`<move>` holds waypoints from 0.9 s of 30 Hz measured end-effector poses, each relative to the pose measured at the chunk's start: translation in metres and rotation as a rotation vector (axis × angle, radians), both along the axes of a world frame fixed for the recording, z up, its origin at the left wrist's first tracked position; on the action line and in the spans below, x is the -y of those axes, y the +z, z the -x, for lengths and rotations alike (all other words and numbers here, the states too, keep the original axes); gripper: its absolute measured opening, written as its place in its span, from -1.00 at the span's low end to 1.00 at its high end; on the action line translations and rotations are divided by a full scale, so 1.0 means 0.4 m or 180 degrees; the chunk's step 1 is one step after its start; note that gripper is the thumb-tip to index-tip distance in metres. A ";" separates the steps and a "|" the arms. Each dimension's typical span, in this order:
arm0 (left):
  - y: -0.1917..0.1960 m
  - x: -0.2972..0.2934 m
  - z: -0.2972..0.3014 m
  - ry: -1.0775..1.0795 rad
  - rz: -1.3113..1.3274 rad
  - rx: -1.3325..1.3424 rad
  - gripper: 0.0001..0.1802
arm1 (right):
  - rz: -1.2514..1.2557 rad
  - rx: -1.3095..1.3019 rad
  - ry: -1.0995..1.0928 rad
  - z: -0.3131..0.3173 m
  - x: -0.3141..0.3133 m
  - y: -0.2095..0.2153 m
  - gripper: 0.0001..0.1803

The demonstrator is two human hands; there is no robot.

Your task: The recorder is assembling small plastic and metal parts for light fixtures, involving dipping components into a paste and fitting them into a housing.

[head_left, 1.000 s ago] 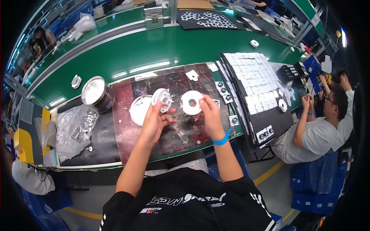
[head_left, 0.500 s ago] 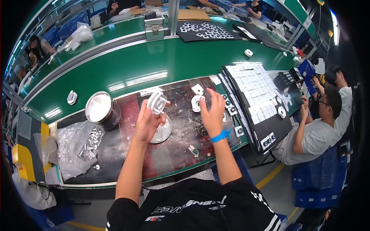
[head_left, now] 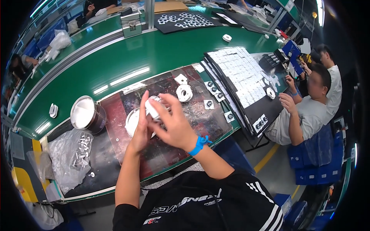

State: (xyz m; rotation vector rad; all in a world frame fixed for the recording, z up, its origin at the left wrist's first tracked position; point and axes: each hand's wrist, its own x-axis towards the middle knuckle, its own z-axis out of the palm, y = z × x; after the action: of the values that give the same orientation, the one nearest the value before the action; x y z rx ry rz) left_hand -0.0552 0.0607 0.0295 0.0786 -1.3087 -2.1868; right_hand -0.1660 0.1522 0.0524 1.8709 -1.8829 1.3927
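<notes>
You hold a small white round part up over the middle of the counter, above the dark red mat. Your left hand presses flat on the part's left side, and your right hand wraps its fingers over the top and right side, so both hands are grasping it. Keep both hands snug on it, so it does not slip and drop. Turn it slowly and look at it as you go. A white ring lies just past your hands, toward the far edge of the mat. A round metal tin stands to the left, and a clear bag of little white bits lies near the left front corner. Trays of white pieces sit at the right end. Another person works there, so keep your elbows in.
</notes>
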 end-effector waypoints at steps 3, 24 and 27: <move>-0.024 0.008 -0.001 0.0545 -0.0719 0.0167 -0.30 | -0.0112 -0.0159 0.0290 -0.010 -0.032 0.033 -0.29; -0.046 0.075 -0.022 0.0672 -0.1189 0.0149 -0.48 | -0.0235 0.0545 -0.0550 0.210 -0.105 -0.022 -0.71; -0.051 0.073 -0.019 0.0595 -0.1224 0.0199 -0.40 | -0.0296 0.0687 0.0431 0.131 -0.032 0.026 -0.68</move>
State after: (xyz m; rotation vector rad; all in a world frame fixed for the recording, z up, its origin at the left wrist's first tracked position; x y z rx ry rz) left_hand -0.0478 0.0314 0.0089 0.4043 -0.8573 -2.2566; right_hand -0.2186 0.1649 0.0628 1.9966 -1.9818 1.6359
